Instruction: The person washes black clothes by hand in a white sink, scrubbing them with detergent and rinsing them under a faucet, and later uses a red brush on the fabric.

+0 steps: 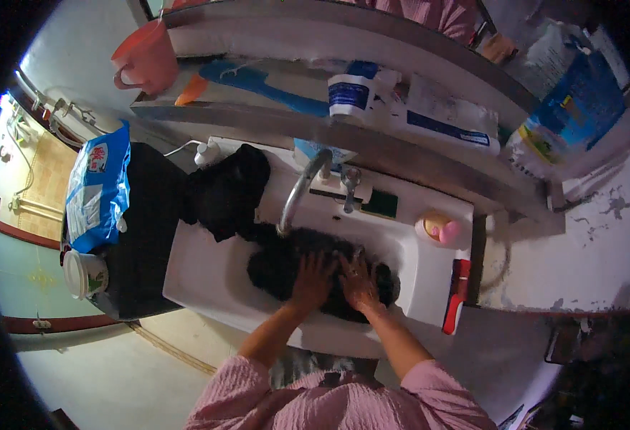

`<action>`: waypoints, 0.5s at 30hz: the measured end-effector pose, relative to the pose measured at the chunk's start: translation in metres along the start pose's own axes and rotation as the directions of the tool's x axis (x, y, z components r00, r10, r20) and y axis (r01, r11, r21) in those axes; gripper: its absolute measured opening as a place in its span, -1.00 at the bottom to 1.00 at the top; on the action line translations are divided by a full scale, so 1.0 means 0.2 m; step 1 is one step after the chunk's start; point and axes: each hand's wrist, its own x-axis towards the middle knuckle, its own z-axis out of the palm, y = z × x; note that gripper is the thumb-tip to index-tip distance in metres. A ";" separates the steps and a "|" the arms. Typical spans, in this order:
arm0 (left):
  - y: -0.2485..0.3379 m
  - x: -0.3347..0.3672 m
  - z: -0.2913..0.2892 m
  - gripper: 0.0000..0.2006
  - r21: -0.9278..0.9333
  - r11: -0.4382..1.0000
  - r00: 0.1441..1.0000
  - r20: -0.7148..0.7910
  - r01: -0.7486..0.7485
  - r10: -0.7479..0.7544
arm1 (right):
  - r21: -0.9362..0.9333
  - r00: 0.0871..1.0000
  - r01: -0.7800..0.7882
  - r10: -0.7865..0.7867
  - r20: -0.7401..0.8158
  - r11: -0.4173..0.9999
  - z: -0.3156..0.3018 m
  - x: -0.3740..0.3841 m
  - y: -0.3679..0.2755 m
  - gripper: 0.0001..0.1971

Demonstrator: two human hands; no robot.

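Observation:
A dark, wet-looking cloth [275, 271] lies bunched in the basin of the white sink [193, 276], under the curved metal tap [300, 188]. My left hand [313, 279] rests on its middle, fingers stretched forward. Beside it, my right hand [358, 282] presses on the right part of the cloth, its fingers also extended. Neither hand is closed around the fabric. Another black cloth [232, 188] is heaped on the sink's back left corner; I cannot tell whether the two pieces are joined.
A red brush [457, 297] lies on the sink's right rim, near a dish holding a pink object [444, 231]. Behind the tap sits a green sponge [380, 204]. A blue bag [100, 188] and white tub [85, 275] stand left. A pink mug [148, 59] is on the shelf.

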 end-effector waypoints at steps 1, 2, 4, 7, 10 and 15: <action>-0.03 -0.01 0.02 -0.48 -0.050 0.998 0.999 -0.027 0.041 -0.043 | 0.005 1.000 0.018 -0.018 0.001 1.000 0.04 0.05 0.00 -0.46; -0.01 0.01 0.02 -0.48 -0.114 0.992 0.996 -0.060 0.058 -0.065 | 0.008 0.993 -0.023 0.022 0.115 1.000 0.09 0.09 0.05 -0.47; -0.03 0.01 0.07 -0.47 -0.123 0.991 0.998 -0.031 0.057 -0.062 | 0.015 0.969 -0.054 0.048 0.241 0.998 0.28 0.12 0.16 -0.48; -0.11 0.13 -0.02 -0.45 -0.264 0.949 0.984 0.000 0.172 -0.179 | 0.256 0.968 -0.101 0.036 0.246 0.961 0.44 0.07 0.30 -0.51; -0.25 0.11 -0.14 -0.45 -0.252 0.872 0.892 -0.063 0.419 -0.447 | 0.367 0.979 0.053 -0.121 0.164 0.929 0.23 0.09 0.18 -0.54; -0.08 0.26 0.02 -0.46 -0.634 0.619 0.830 0.065 0.463 -0.554 | 0.794 0.971 -0.227 0.189 0.144 0.564 0.49 0.24 0.36 -0.51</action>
